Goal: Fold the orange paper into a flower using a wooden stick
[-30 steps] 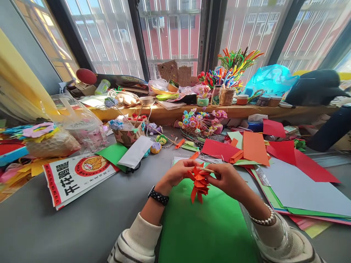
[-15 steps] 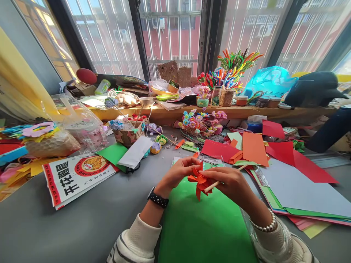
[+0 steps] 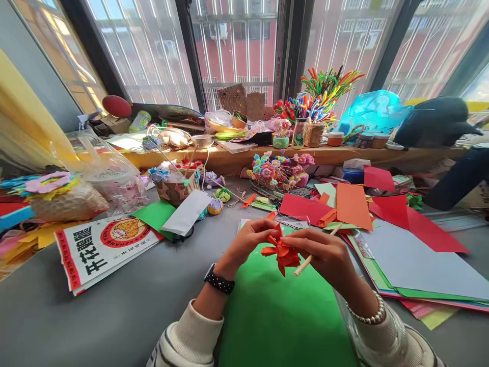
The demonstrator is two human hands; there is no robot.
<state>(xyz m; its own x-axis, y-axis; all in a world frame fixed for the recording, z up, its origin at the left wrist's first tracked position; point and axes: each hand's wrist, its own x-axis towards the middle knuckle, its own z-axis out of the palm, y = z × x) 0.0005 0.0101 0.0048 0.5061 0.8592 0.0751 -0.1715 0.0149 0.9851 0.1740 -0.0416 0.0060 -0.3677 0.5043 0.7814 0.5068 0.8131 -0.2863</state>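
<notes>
Between my two hands is an orange-red folded paper flower (image 3: 281, 251) with pointed petals, held above a green mat (image 3: 282, 316). My left hand (image 3: 252, 240) pinches the flower's far left side between thumb and fingers. On its right side the fingertips of my right hand (image 3: 324, 251) press against the petals. A thin wooden stick (image 3: 304, 265) is tucked in my right hand, its blunt end sticking out below the palm and its other end showing past the knuckles. My fingers partly hide the flower's back.
Red paper (image 3: 305, 208), an orange sheet (image 3: 352, 206) and a stack of coloured paper (image 3: 428, 260) lie to the right. A printed paper bag (image 3: 110, 250) and a white paper strip (image 3: 187, 213) are on the left. Behind stand a basket of small flowers (image 3: 280, 171) and a cluttered sill.
The paper flower has turned slightly in my fingers, its lower petals shifting right. The stick's near end has moved a little right and down with my right hand.
</notes>
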